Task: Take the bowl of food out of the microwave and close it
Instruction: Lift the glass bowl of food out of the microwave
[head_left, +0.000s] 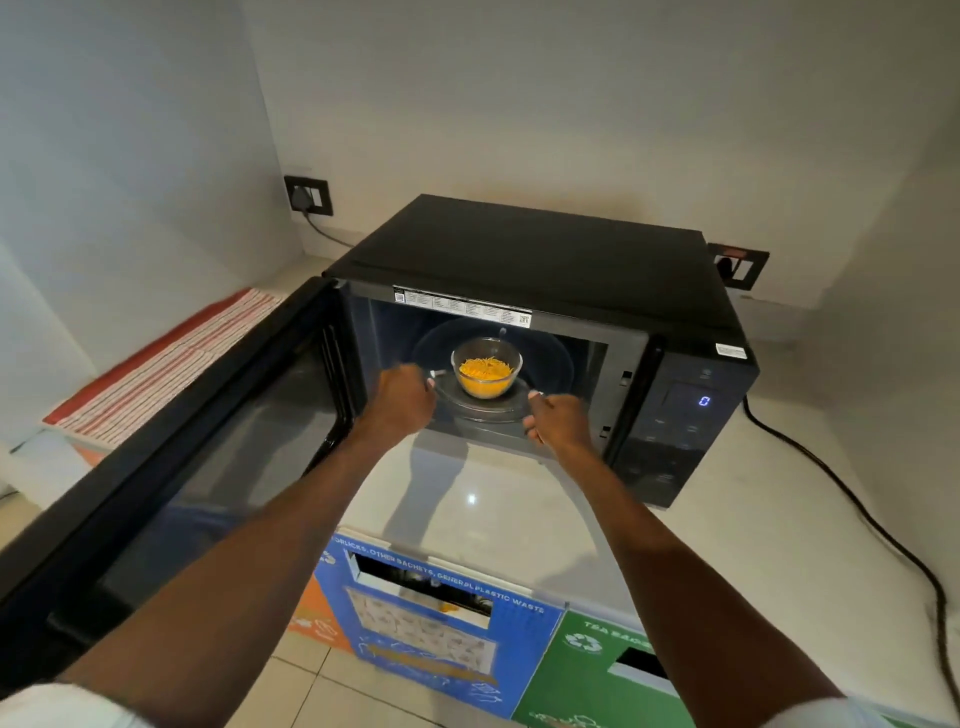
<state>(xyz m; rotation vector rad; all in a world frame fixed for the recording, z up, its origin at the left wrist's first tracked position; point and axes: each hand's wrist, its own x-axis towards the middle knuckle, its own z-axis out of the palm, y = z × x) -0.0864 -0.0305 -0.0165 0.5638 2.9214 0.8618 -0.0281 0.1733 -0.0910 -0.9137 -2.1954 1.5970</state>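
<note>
Both hands empty, nothing pinched; left hand (407, 399) reached into the open microwave (540, 291) cavity with fingers loosely curled and spread toward the bowl's left side, not touching it as far as could be seen; right hand (557, 422) likewise extended at the cavity mouth, fingers (535, 397) parted and pointing at the bowl's right side, apart from the glass. Clear glass bowl (487, 368) noted upright at the centre of the glass turntable (550, 364) inside the cavity, filled with yellow-orange shredded food (484, 375); bowl sat between the two hands, slightly farther in. Microwave door (171, 457) swung fully open to the left, hinged at the left edge, dark window facing up toward the camera. Display (704, 400) on the right-hand control panel lit, reading 0. Black power cable (852, 499) trailed along the white counter (483, 499) to the right of the oven; red-and-white striped cloth (166, 364) lay on the counter behind the door. Blue and green recycling bins (431, 613) stood below the counter edge, near the forearms.
</note>
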